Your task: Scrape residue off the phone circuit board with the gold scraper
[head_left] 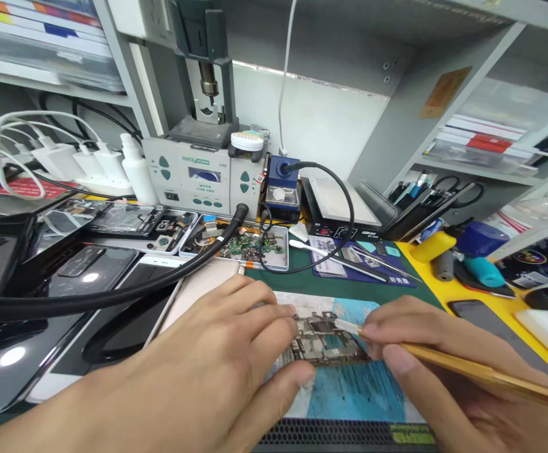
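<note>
A cluttered repair bench fills the view, with a rework station [198, 173] at the back and a parts tray [243, 245] before it. On the blue mat [349, 387] lies a bare board [325, 340]. The left hand [207, 371] pinches its edge between fingers and thumb. The right hand [424, 352] grips a brush [467, 371], bristles touching the board. I judge the cleaning midway: the board is out of its phone, nothing refitted.
</note>
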The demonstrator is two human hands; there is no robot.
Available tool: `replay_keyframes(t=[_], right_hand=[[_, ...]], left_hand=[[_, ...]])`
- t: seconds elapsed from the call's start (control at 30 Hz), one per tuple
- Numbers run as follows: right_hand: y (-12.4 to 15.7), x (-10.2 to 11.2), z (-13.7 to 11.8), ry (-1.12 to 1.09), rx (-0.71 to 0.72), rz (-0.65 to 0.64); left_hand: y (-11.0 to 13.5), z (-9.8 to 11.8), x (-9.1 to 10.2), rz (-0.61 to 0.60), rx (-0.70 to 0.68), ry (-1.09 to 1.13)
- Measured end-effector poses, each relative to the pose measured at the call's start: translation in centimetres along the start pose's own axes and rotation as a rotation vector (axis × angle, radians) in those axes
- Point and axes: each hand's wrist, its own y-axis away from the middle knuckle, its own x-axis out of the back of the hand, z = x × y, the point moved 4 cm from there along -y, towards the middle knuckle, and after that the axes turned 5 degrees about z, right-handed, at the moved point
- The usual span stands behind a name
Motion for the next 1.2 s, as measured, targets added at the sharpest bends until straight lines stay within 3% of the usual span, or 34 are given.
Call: replay_keyframes(t=[0.17,0.77,1.07,1.2], right_hand=[[0.4,0.1,-0.4,0.026,0.092,-0.038],[0.0,-0.2,-0.4,0.026,0.174,-0.043],[0.4,-0.4,0.3,0.039,0.103,-0.022],[0.3,-0.5,0.6,-0.009,-0.01,-0.021]], left_hand=[[0.0,0.0,0.0,0.015,-0.001,0.006],[-0.1,0.0,0.0,0.049,-0.016,-0.015],[0.0,0.0,-0.2,0.042,-0.016,-0.02],[0.1,0.0,-0.2,0.032,-0.022,-0.024]])
